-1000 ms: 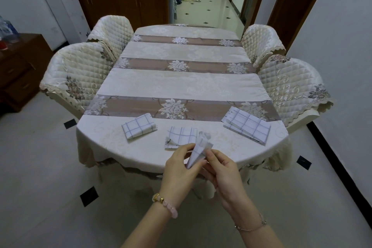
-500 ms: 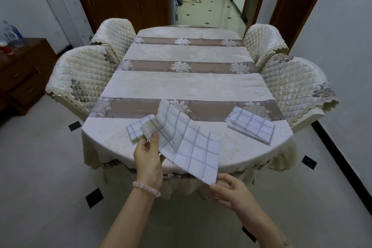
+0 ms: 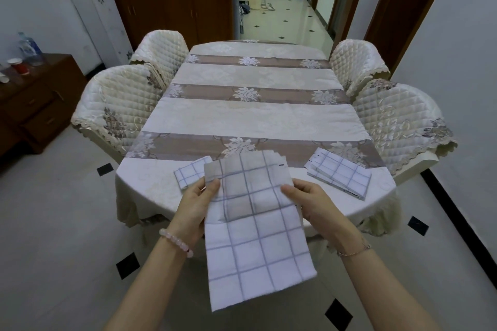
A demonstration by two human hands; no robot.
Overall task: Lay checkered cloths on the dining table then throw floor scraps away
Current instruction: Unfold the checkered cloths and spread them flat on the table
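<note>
White grey-checked fabric cloth [image 3: 255, 236] held open over near edge of oval cream-covered desk [image 3: 250, 121]; side edges pinched by left hand [image 3: 197, 204] and right hand [image 3: 314, 204], each grip clamped on it, presumably to be spread flat.

Nothing written, no number and no brand could be read anywhere in the frame. The water bottle [image 3: 27, 45] at the upper left, standing on the wooden sideboard [image 3: 40, 94], carried a blue-and-white label, but it was too blurred to make out any words. The red cup [image 3: 21, 66] just beside it showed a pale band with nothing legible on it. Near the upper right edge of the checkered cloth [image 3: 255, 236] at the centre sat a small dark mark, too small to tell whether it was lettering.
</note>
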